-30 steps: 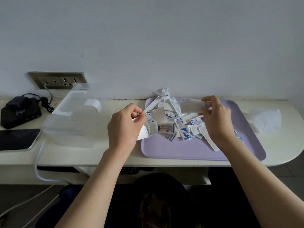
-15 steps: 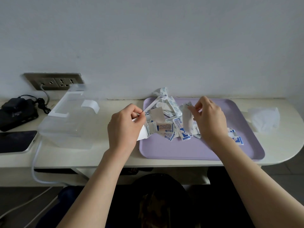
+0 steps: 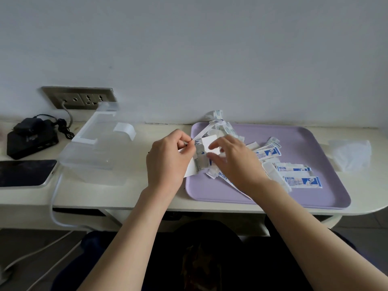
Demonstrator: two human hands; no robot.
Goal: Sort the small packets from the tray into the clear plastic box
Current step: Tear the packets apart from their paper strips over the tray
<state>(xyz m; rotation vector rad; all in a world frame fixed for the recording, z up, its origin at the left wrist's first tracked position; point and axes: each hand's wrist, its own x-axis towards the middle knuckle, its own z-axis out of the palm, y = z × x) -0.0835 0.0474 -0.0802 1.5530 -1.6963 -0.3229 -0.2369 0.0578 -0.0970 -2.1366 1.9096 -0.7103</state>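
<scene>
Left hand (image 3: 168, 160) pinches some packets (image 3: 200, 162) at the tray's (image 3: 327, 148) left edge. Right hand (image 3: 235, 162) is blurred over the heap (grip unclear). Box (image 3: 92, 152) sits left on the bench (image 3: 126, 196), just beside the left hand, phone (image 3: 25, 172) beyond.

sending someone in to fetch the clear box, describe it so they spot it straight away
Find the lilac tray on the pale table under the white wall. Directly left of it, below the wall socket, stands the clear plastic box. It is the only see-through thing there, with white trim on top, while the black device and dark phone further left are opaque.
</scene>
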